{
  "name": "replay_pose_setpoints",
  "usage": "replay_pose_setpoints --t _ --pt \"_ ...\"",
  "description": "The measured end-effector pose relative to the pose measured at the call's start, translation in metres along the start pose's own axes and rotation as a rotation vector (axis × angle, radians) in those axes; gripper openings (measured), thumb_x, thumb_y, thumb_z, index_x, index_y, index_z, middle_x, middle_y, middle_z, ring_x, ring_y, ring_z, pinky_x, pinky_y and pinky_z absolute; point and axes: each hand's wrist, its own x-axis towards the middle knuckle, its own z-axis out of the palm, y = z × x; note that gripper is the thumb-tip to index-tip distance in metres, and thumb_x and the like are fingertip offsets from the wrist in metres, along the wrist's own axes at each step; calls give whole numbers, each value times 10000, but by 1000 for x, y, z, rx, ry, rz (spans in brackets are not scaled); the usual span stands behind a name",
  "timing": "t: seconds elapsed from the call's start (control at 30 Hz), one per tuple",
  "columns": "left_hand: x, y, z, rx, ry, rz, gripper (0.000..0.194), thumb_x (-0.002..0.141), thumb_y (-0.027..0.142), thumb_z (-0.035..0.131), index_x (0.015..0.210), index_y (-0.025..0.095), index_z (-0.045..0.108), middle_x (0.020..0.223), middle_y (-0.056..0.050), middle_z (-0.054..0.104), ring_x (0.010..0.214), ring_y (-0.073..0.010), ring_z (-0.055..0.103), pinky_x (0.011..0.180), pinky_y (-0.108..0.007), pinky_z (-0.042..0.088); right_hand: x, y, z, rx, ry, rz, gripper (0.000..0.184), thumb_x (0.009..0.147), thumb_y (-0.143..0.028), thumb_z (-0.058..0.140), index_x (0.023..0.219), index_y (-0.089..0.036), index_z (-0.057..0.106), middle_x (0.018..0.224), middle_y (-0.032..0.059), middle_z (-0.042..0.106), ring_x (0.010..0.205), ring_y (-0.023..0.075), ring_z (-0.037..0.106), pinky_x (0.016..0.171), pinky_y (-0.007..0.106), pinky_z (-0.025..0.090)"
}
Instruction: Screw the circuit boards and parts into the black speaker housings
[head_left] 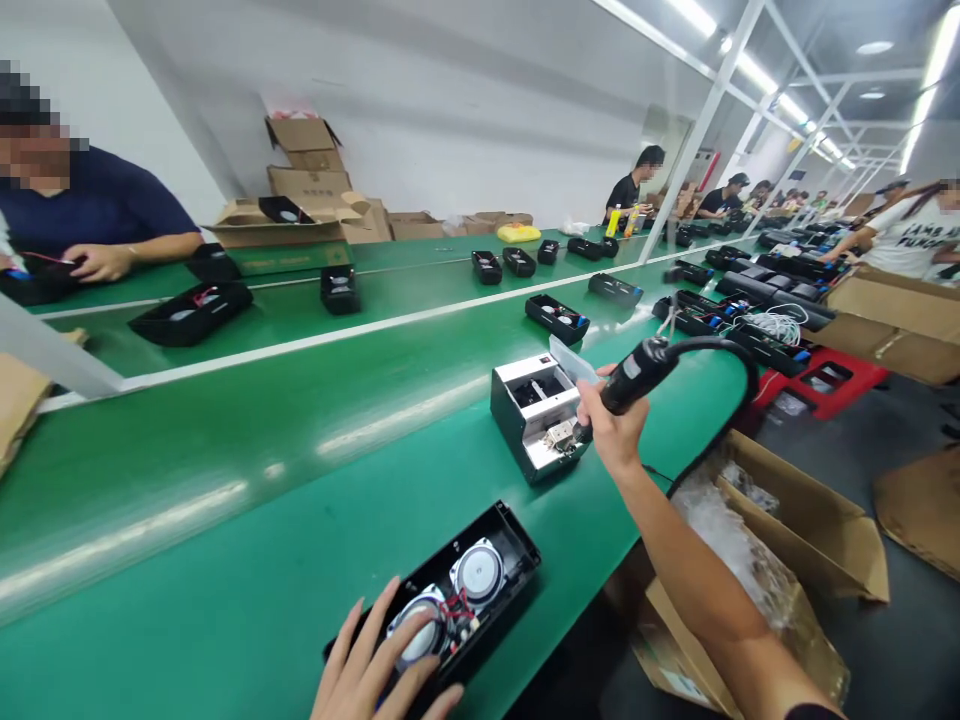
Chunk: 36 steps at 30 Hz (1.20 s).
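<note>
Speaker housing (439,578), black, open side up, lies at a slant on the near part of the green table (247,600). Left hand (375,665) at its left end: fingers spread wide, seemingly resting over the left speaker driver (405,610), nothing pinched. Housing probably stiff plastic, moderate weight from the drivers, smooth outside, may slide on the tabletop. Best hold: outer long walls or end walls. Keep off the driver backs and the red wires (457,604) between them; wires likely soft, easy to snag. Right of that, beyond the housing: screw dispenser (517,425), boxy, likely steady. Right hand (619,430) wrapped around electric screwdriver (637,375), nose at dispenser front, tip contact unclear. Screwdriver likely rigid, fairly heavy; hold by barrel, mind thick cable (750,365) trailing right.
</note>
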Motion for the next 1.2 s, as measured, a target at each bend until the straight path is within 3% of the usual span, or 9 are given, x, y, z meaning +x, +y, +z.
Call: replay_pose_setpoints --t 0.13,0.27,0.43,0.53,0.63,0.8,0.9,0.97,1.2 --pt "22 9 11 28 -31 -14 220 1016 429 685 1121 251 759 1060 -27 808 1314 -301 676 1383 -448 213 5 14 2 -32 -101 66 391 797 -468 870 901 -257 558 491 -108 545 399 132 496 451 296 442" --pt "32 24 27 8 -39 -143 343 1093 507 535 1025 256 758 946 -14 803 1262 -302 696 1357 -438 236 -1 10 -5 -44 -253 158 413 751 -461 915 933 -241 617 516 -108 553 399 118 491 434 278 419" --pt "30 40 40 16 -58 -258 415 1123 426 414 984 262 769 942 -33 808 1398 -353 611 1325 -532 259 3 5 -3 63 -108 27 335 862 -446 827 1020 -253 603 514 -123 545 408 125 503 484 295 466" --pt "28 39 40 15 -81 -253 396 1115 398 421 973 286 774 893 -21 797 1418 -350 591 1314 -536 256 9 13 4 42 -120 40 327 835 -433 847 959 -256 602 514 -116 539 408 126 498 481 302 467" --pt "29 31 31 39 -139 -203 327 1089 405 483 991 297 776 934 -20 807 1405 -352 596 1281 -538 271 8 24 5 -38 -237 123 306 788 -390 882 896 -253 631 559 -93 565 436 124 500 460 294 452" --pt "31 29 26 107 -197 -149 123 987 362 671 1054 313 762 974 -2 816 1302 -346 643 1131 -515 354 -21 20 -10 3 -429 296 347 758 -362 933 903 -246 640 526 -105 545 406 112 471 413 268 405" --pt "31 38 37 86 -179 -218 56 977 313 701 963 271 736 914 -11 781 1086 -306 683 1018 -464 417 -35 3 -21 108 -406 283 348 830 -361 900 1011 -249 625 501 -133 525 373 99 449 416 255 381" --pt "32 44 45 23 -183 -266 135 1016 308 670 902 249 713 880 -22 744 967 -276 666 934 -426 445 -37 -6 -26 160 -339 224 333 870 -342 869 1062 -255 611 520 -140 534 376 93 454 433 253 390" --pt "29 49 51 -17 -146 -256 354 1130 324 472 876 246 706 850 -30 715 923 -274 631 886 -419 447 -23 -12 -21 205 -194 118 334 887 -324 841 1096 -258 589 526 -151 521 386 96 471 459 257 406"
